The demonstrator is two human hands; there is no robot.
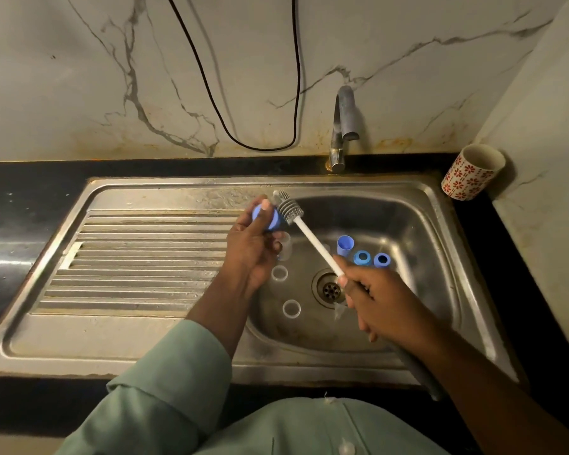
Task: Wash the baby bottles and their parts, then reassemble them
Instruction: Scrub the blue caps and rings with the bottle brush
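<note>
Head view. A stainless-steel sink (440, 224) served as the landmark; its ribbed drainboard (138, 257) lay to the left of the basin. Above the basin's left rim, the left hand (253, 251) curled its fingers round a blue bottle part (270, 218), apparently a collar or cap, and held it clear of the steel. The right hand (381, 303), over the basin just right of the drain (329, 288), gripped the white handle of a bottle brush (312, 239) with closed fingers; the handle ran up and to the left, and the grey bristle head touched the blue part in the left hand. Inside the basin, right of the drain, a blue cap (345, 245) stood beside two blue ring collars (372, 258) that lay side by side. Left of the drain lay two clear rings (285, 292), one nearer the front wall, and a further clear piece sat partly hidden behind the left hand. The tap (344, 126) rose from the counter behind the basin. A flower-patterned cup (472, 172) stood on the counter off the sink's back right corner. A black cable (260, 93) hung on the marble wall behind the sink.
</note>
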